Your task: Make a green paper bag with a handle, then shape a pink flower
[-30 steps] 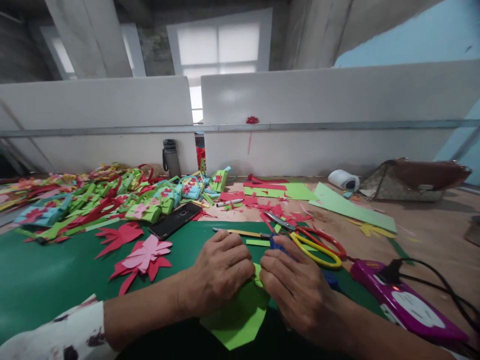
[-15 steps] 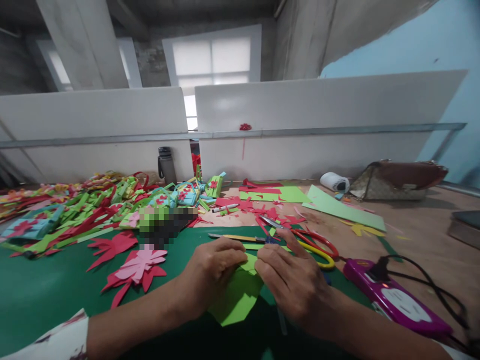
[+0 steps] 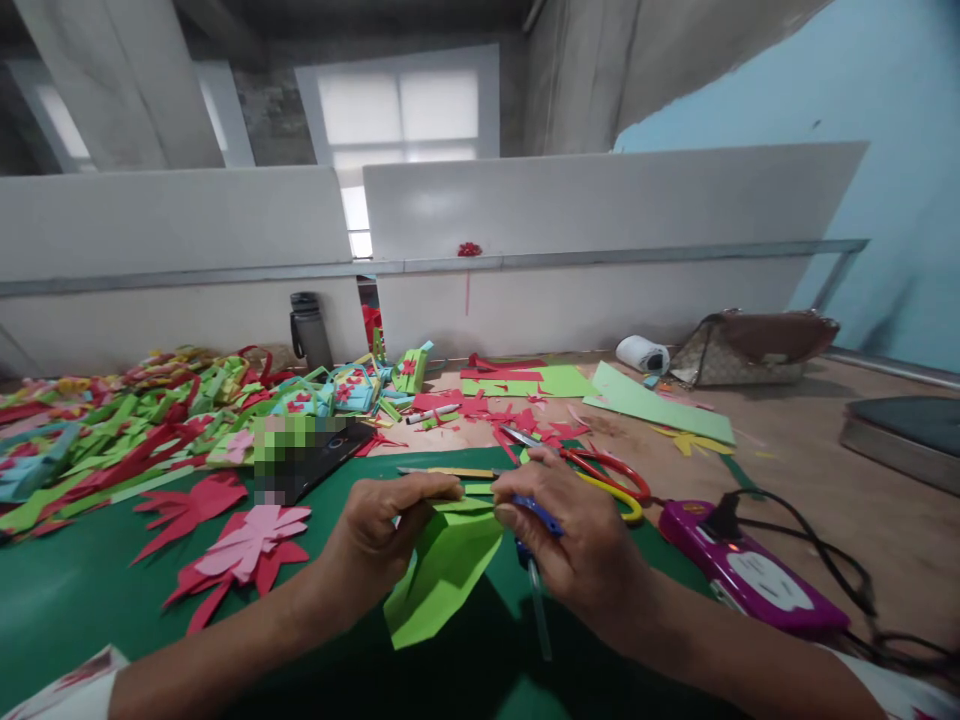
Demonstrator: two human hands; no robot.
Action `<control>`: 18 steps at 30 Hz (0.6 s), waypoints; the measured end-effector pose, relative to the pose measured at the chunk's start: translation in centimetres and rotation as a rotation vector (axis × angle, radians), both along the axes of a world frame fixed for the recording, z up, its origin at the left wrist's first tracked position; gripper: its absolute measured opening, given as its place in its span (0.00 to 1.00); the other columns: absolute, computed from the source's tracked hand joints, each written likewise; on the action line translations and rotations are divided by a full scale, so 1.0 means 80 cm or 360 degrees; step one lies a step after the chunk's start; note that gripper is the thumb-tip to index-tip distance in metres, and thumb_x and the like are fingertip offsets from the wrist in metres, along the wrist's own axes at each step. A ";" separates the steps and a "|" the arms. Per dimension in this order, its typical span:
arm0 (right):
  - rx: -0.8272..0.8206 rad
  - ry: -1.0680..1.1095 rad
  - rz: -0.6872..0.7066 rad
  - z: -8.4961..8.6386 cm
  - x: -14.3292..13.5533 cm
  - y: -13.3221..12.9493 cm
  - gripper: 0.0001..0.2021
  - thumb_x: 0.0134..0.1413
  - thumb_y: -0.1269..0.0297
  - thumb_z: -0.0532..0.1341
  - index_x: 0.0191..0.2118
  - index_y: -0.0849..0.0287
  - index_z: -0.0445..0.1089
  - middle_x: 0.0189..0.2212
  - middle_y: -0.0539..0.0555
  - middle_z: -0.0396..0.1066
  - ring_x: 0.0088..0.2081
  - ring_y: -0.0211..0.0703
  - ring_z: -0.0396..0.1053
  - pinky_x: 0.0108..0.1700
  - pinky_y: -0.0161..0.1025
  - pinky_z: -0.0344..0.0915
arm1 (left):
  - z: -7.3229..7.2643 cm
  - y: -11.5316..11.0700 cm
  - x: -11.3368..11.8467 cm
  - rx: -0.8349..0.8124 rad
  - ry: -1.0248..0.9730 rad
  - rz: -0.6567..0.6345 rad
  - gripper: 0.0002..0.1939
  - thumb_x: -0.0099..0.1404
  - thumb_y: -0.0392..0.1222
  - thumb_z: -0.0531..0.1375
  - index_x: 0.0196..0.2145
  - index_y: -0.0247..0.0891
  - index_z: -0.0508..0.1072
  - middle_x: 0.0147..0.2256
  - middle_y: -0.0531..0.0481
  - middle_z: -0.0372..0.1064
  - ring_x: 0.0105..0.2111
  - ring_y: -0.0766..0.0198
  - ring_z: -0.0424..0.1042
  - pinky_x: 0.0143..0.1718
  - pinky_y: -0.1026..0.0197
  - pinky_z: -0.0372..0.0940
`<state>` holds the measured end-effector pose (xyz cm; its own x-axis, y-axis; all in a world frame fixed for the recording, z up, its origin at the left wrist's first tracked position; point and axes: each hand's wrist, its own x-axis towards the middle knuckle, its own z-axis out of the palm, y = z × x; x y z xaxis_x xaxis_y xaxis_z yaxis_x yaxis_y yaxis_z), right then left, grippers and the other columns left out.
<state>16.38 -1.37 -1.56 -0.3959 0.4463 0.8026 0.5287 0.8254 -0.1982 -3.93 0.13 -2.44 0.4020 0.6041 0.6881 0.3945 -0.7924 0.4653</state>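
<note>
My left hand [image 3: 390, 535] is closed, pinching the upper edge of a bright green sheet [image 3: 442, 580] that looks like felt or foam. The sheet hangs down between my hands with its top edge folded over. My right hand [image 3: 577, 530] is closed around a blue glue gun [image 3: 541, 516], partly hidden by the fingers. A clear glue stick [image 3: 540, 615] pokes out of its rear towards me. The right fingertips meet the right end of the green fold. Just beyond my hands lie a yellow-handled craft knife [image 3: 457, 473] and scissors [image 3: 611, 475] with red and yellow handles.
Red and pink flower cutouts [image 3: 251, 545] lie on the green mat [image 3: 67, 570] at left, before a heap of coloured pieces [image 3: 165, 420]. A black phone [image 3: 326, 460], a bottle [image 3: 310, 330], a purple power strip [image 3: 750, 570] with cables and a handbag [image 3: 754, 350] surround the work.
The view has shifted, so the background sits further left. My hands have turned the green sheet, so its folded top edge shows. The blue glue gun in my right hand is now more visible.
</note>
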 end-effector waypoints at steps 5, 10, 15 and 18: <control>0.0007 -0.0111 -0.0001 0.004 0.000 0.002 0.04 0.54 0.74 0.56 0.31 0.60 0.65 0.25 0.49 0.70 0.29 0.37 0.67 0.47 0.43 0.55 | -0.008 0.005 -0.003 0.0126 0.0020 -0.0031 0.10 0.61 0.28 0.52 0.36 0.36 0.71 0.33 0.48 0.76 0.33 0.67 0.75 0.33 0.70 0.68; 0.0114 -0.0314 0.0008 0.001 0.002 0.000 0.05 0.55 0.75 0.54 0.34 0.61 0.65 0.28 0.51 0.71 0.31 0.39 0.67 0.48 0.47 0.54 | -0.010 0.006 -0.003 0.0164 0.0022 -0.0047 0.09 0.60 0.26 0.53 0.34 0.36 0.69 0.33 0.48 0.76 0.32 0.68 0.75 0.33 0.71 0.67; 0.0149 -0.0485 0.0035 -0.010 0.005 0.000 0.12 0.52 0.80 0.52 0.41 0.62 0.64 0.32 0.53 0.72 0.35 0.41 0.68 0.51 0.48 0.53 | -0.007 0.002 -0.001 0.0131 0.0059 -0.0099 0.09 0.60 0.26 0.53 0.35 0.36 0.70 0.31 0.49 0.75 0.30 0.68 0.75 0.32 0.71 0.67; 0.0119 -0.0427 0.0042 -0.014 0.004 0.002 0.12 0.52 0.79 0.53 0.42 0.61 0.63 0.32 0.53 0.72 0.35 0.41 0.69 0.52 0.48 0.53 | -0.006 0.000 0.001 0.0134 0.0070 -0.0132 0.11 0.60 0.26 0.54 0.37 0.36 0.71 0.30 0.50 0.75 0.30 0.69 0.74 0.32 0.72 0.66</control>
<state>16.72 -1.25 -2.65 -0.6093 0.3766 0.6977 0.5321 0.8467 0.0076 -3.89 0.10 -2.95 0.4790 0.5085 0.7155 0.3446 -0.8586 0.3795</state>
